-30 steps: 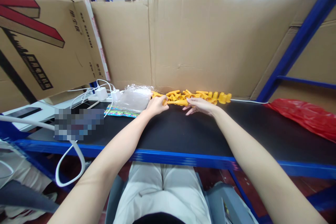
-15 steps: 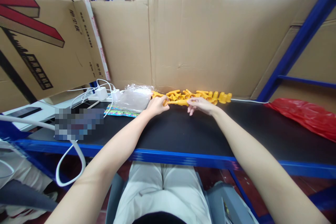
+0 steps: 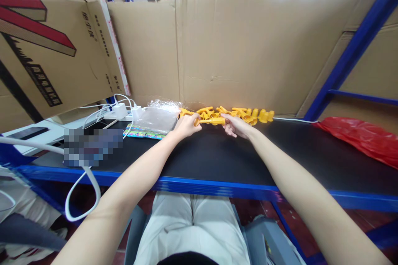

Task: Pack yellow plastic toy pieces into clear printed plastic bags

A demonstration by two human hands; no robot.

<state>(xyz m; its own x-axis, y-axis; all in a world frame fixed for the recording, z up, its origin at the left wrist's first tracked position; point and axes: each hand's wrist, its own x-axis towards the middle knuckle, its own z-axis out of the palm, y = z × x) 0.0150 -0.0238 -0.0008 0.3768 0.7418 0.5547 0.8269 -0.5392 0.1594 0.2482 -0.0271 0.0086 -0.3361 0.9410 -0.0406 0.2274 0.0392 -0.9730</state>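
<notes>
Between my hands, level above the black shelf top, is a slim yellow plastic piece (image 3: pixel 217 121) with a thicker barrel toward its right end. My left hand (image 3: pixel 187 126) is closed round its left end, where a rounded yellow part shows by the thumb. My right hand (image 3: pixel 238 126) pinches the barrel's right end, its lower fingers curled underneath. Just behind lies a row of yellow plastic parts (image 3: pixel 205 112), partly hidden by my hands. Several short yellow cup-shaped pieces (image 3: pixel 264 115) stand at that row's right end.
Clear plastic bags (image 3: pixel 158 116) lie left of my left hand on a colourful packet (image 3: pixel 146 133). White chargers and cables (image 3: pixel 120 111) are farther left. A red plastic bag (image 3: pixel 357 136) rests at right. Cardboard (image 3: pixel 248 49) walls the back; a blue shelf edge (image 3: pixel 217 187) runs in front.
My right hand's fingers have shifted on the yellow piece, baring more of its barrel, and the lower fingers have curled in. My left hand keeps its grip in nearly the same place.
</notes>
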